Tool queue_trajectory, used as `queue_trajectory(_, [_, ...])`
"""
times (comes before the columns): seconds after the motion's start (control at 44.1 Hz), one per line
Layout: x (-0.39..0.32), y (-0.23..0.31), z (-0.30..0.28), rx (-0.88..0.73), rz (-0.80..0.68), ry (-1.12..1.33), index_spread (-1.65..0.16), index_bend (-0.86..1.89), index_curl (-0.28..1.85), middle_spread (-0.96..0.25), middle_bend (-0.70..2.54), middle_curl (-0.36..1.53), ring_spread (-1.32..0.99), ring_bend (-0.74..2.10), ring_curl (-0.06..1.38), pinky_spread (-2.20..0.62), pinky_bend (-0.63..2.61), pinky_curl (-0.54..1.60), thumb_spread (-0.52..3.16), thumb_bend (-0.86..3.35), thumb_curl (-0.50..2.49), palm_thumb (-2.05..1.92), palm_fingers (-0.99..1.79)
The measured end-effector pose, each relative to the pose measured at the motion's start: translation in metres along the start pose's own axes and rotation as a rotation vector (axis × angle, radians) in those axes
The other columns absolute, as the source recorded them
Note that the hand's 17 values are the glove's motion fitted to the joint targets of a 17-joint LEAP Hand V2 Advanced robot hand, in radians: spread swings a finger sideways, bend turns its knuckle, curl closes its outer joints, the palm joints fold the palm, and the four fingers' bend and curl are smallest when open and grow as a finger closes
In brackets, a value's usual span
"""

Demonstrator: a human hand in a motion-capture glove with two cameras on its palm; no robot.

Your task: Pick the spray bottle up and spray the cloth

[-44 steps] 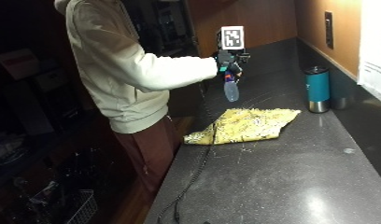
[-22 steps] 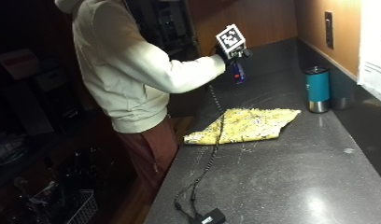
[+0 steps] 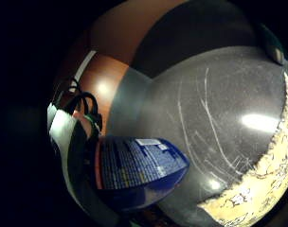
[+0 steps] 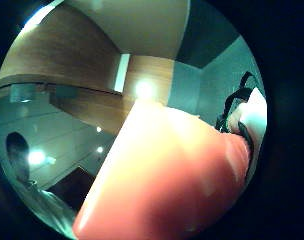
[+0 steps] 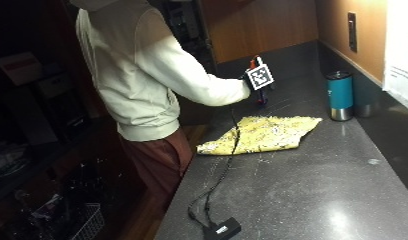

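Right now I have my gloved right hand (image 5: 252, 85) out over the dark counter (image 5: 310, 190), fingers curled round the spray bottle (image 5: 262, 98), which hangs in my grip just beyond the far edge of the yellow cloth (image 5: 260, 135), bottom close to or on the counter; I cannot tell which. From the little-finger side of my palm I see its blue label (image 3: 134, 170) close against the hand and the cloth's corner (image 3: 250, 189) just beside it on the counter. I judge the bottle is not aimed yet: I should lift it, bring it over the middle of the cloth and point the nozzle down at the fabric before squeezing. I cannot see the trigger, so I would check that a finger sits on it. The teal tumbler (image 5: 339, 95) stands near the cloth, so I would keep the spray turned away from it
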State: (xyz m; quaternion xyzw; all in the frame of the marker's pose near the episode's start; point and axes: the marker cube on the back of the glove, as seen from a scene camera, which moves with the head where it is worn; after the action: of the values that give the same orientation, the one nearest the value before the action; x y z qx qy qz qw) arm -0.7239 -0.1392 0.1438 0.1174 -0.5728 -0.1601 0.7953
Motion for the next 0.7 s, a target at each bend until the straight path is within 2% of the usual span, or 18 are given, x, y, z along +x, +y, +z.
queue_trajectory(0.136, [0.007,0.017,0.017,-0.144,0.012,-0.034,-0.13,0.35,0.52,-0.09,0.5,0.46,-0.16,0.49,0.41,-0.22,0.38,0.37,0.28,-0.03,0.78,0.95,1.34])
queue_trajectory(0.227, [0.019,0.011,0.025,-0.11,0.0,0.033,-0.14,0.35,0.52,-0.09,0.49,0.46,-0.16,0.49,0.41,-0.22,0.38,0.37,0.3,-0.03,0.78,0.95,1.34])
queue_trajectory(0.317, [0.026,-0.003,0.029,-0.009,-0.021,0.074,-0.14,0.34,0.52,-0.09,0.49,0.46,-0.16,0.48,0.41,-0.21,0.39,0.37,0.31,-0.03,0.78,0.95,1.33])
queue_trajectory(0.34, [0.025,0.0,0.031,-0.032,-0.027,0.071,-0.14,0.34,0.52,-0.09,0.49,0.46,-0.16,0.48,0.41,-0.21,0.39,0.37,0.32,-0.03,0.78,0.95,1.33])
queue_trajectory(0.431, [0.026,0.026,0.034,-0.291,-0.05,0.107,-0.15,0.29,0.51,-0.09,0.45,0.45,-0.15,0.46,0.4,-0.21,0.44,0.39,0.36,-0.04,0.77,0.94,1.26])
queue_trajectory(0.476, [0.029,0.029,0.027,-0.36,-0.068,0.156,-0.17,0.19,0.49,-0.1,0.4,0.44,-0.15,0.44,0.4,-0.2,0.48,0.39,0.45,-0.05,0.75,0.92,1.13])
queue_trajectory(0.589, [0.031,0.033,-0.012,-0.439,-0.095,0.217,-0.22,0.06,0.45,-0.09,0.27,0.41,-0.12,0.34,0.41,-0.09,0.47,0.43,0.65,-0.08,0.67,0.78,0.47])
queue_trajectory(0.703, [0.027,0.038,-0.014,-0.442,-0.086,0.2,-0.26,0.04,0.36,-0.07,0.21,0.39,-0.1,0.34,0.37,-0.02,0.5,0.4,0.75,-0.07,0.6,0.7,0.38])
